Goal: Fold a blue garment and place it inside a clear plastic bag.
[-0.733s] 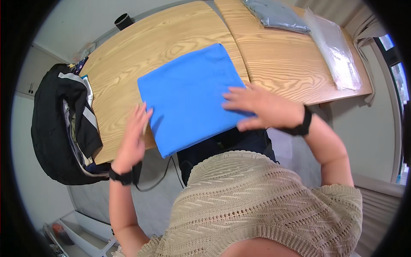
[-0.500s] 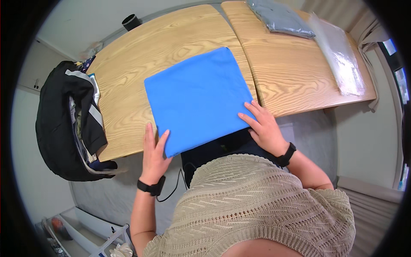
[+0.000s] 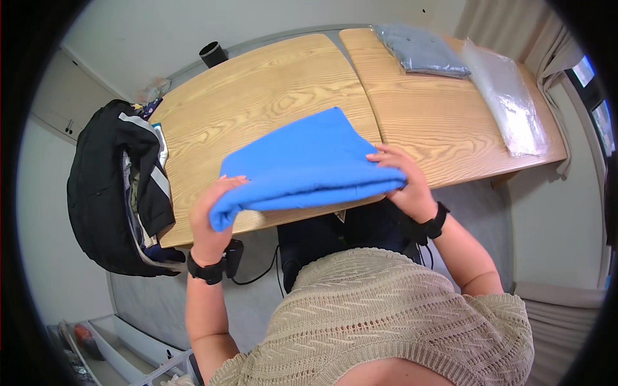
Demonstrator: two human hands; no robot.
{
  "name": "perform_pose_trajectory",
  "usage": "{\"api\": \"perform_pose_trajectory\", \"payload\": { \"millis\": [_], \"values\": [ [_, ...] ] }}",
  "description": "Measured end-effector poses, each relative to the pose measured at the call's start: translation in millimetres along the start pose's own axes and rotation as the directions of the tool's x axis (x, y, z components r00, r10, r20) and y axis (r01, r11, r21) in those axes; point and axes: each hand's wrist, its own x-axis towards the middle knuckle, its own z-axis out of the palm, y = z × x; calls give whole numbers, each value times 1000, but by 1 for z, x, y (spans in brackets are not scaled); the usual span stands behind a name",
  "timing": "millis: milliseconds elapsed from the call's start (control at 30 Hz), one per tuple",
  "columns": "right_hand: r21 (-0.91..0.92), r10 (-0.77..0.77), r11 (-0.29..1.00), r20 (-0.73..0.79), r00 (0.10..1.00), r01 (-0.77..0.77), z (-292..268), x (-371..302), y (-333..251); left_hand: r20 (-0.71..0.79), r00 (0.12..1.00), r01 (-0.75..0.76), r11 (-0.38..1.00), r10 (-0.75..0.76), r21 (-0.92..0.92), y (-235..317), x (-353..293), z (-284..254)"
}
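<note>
A folded blue cloth (image 3: 299, 157) lies on the wooden table in front of me, its near edge lifted and showing folded layers. My left hand (image 3: 212, 209) is closed around the cloth's near left corner, fingers on top. At the near right corner, my right hand (image 3: 404, 179) grips the cloth, with fingers above and the thumb hidden beneath. Each wrist wears a black band. The cloth's far part still rests on the tabletop (image 3: 277, 83).
A pile of dark clothes (image 3: 106, 193) hangs at the table's left end. On the right-hand table lie a bagged grey garment (image 3: 421, 51) and clear plastic bags (image 3: 508, 103). A black bin (image 3: 213, 55) stands beyond the far edge; a white storage box (image 3: 122, 347) sits lower left.
Both hands have gone from lying flat on the cloth to gripping its near corners. The near edge has risen off the table. The view has shifted slightly.
</note>
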Motion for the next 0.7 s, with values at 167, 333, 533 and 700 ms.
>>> {"api": "perform_pose_trajectory", "payload": {
  "millis": [167,333,533,700],
  "values": [
    [372,160,917,-19,987,-142,-39,67,-46,-207,939,233,951,-274,-203,34,38,-40],
    [229,267,927,156,951,-298,-56,147,-42,179,753,634,625,-633,-455,21,97,-48],
    [-197,380,910,51,924,-364,-29,160,53,58,826,563,822,-560,-83,-93,73,-19],
    [-103,449,893,154,880,-438,-31,59,23,311,907,259,959,-283,115,-38,9,29]
  ]
}}
